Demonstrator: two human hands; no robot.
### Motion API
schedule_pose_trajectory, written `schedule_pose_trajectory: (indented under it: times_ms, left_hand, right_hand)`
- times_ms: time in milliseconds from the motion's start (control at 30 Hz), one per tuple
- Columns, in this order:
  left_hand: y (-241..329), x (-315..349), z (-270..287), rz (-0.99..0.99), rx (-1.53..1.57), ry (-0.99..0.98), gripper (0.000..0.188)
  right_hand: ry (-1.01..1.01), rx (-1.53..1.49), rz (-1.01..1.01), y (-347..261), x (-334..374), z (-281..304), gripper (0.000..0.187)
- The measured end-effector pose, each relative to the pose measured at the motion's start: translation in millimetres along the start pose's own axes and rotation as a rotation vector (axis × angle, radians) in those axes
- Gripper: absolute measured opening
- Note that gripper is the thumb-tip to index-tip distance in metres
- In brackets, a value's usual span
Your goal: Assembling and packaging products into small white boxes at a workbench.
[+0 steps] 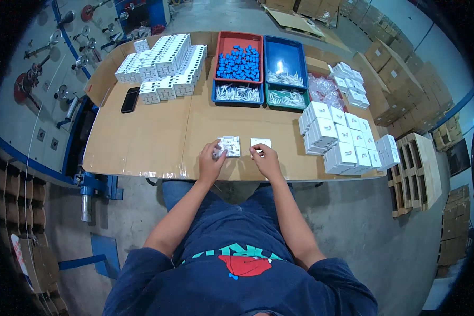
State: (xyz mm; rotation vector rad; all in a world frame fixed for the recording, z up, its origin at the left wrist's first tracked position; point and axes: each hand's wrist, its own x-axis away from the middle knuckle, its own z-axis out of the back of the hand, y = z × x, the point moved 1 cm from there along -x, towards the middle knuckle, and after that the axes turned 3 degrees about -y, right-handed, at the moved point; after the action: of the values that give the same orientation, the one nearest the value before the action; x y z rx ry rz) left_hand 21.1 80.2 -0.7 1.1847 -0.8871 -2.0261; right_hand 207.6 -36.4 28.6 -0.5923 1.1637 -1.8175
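Observation:
A white square plastic housing (230, 145), its detailed inner side facing up, lies near the table's front edge. My left hand (211, 162) grips its left side between thumb and fingers. My right hand (267, 162) is a short way to the right, fingers curled in and thumb pressed to them. Whether a small piece sits in that pinch is too small to make out. Just beyond the right fingers a flat white square plate (260, 141) rests on the cardboard, partly covered by the hand.
A red tray (240, 35) holds small blue pieces. Blue (284, 48) and green trays (288, 107) hold thin pale pieces; clear plastic bags (325, 90) lie beside them. White housings (166, 58) are stacked at left near a black phone (130, 100). White boxes (347, 138) stand at right.

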Motion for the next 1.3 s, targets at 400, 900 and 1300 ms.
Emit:
schedule_pose_trajectory:
  times_ms: [400,900,1300]
  left_hand:
    - [-17.3,-1.3,5.6,0.221,-0.039,-0.007,0.042]
    - [-7.2,-8.8,11.3,0.088,-0.212,-0.016,0.044]
    - [-15.8,-2.6,0.4,0.083,-0.228,-0.022,0.045]
  right_hand:
    - [0.192,0.281,0.111,1.5,-172.5,-0.7,0.016]
    - [-0.03,0.835,0.213,22.6,-303.4,-21.0,0.015]
    - [0.207,0.387,0.511,32.9,-279.9,8.4,0.013]
